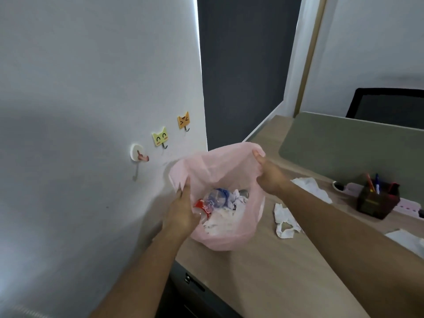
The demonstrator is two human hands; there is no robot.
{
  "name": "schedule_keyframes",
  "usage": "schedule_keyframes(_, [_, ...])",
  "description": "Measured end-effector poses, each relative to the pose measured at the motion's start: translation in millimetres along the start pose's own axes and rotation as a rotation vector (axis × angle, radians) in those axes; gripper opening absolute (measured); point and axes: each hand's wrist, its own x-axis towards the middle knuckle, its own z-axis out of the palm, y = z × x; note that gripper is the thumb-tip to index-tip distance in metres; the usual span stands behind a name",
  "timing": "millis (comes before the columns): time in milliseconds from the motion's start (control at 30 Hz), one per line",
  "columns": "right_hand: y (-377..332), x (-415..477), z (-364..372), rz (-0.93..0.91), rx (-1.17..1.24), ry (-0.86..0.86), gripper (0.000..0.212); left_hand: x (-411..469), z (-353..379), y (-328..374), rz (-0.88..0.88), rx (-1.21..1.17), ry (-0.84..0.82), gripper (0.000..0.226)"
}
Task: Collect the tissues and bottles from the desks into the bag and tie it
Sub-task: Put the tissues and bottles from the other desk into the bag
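Two hands are holding the pink bag [220, 171] open on the desk [263, 271]. The left hand [183, 210] is pinching the near-left rim, and the right hand [268, 177] is gripping the far-right rim, fingers curled into the plastic. Between them, down inside, a crushed bottle [218, 198] is lying among white tissues.

Loose tissues are waiting outside, all on the right hand's side. A crumpled tissue [285, 221] is lying just beside the bag, by the right forearm, its long axis running roughly away from the person. A second tissue [312, 187] is sitting just past the right wrist, and a third tissue [406, 239] is lying well off to the right.

The right hand is clearly the nearer one, so I'm judging it lets go and reaches while the left holds the mouth open. No bottle is showing outside the bag.
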Motion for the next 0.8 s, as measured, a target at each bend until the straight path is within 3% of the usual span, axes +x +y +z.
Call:
schedule_keyframes(133, [13.1,-2.6,5.3,-0.068,0.021,-0.020,0.077,-4.3,-4.3,9.2,0.005,0.197,0.065,0.088])
schedule_keyframes(200, [16.2,-8.6,-0.9,-0.103,0.096,0.056,0.074,-3.1,-12.4,16.8,-0.036,0.267,0.168,0.078])
schedule_keyframes(300, [27.8,-18.9,-18.3,-0.032,0.398,0.241,0.064,-1.4,-17.0,41.2,-0.011,0.367,0.250,0.069])
schedule_keyframes(367, [45.5,-23.9,-33.2,0.046,0.467,0.370,0.055,-2.0,-12.0,68.4,0.125,0.353,0.270,0.065])
schedule_keyframes(467, [86.1,-35.7,-50.4,0.191,0.362,0.472,0.045,-8.8,9.6,118.9,0.432,0.246,0.250,0.059])
schedule_keyframes(600, [146.6,-60.9,-49.1,0.364,0.215,0.453,0.043,-16.9,67.9,175.8,0.721,0.156,0.038,0.057])
schedule_keyframes(667, [174.6,-74.7,-40.8,0.449,0.119,0.387,0.045,-9.6,110.0,184.0,0.703,0.173,-0.115,0.061])
schedule_keyframes(800, [226.1,-96.2,-14.9,0.534,-0.093,0.258,0.046,18.8,189.9,172.2,0.488,0.283,-0.365,0.066])
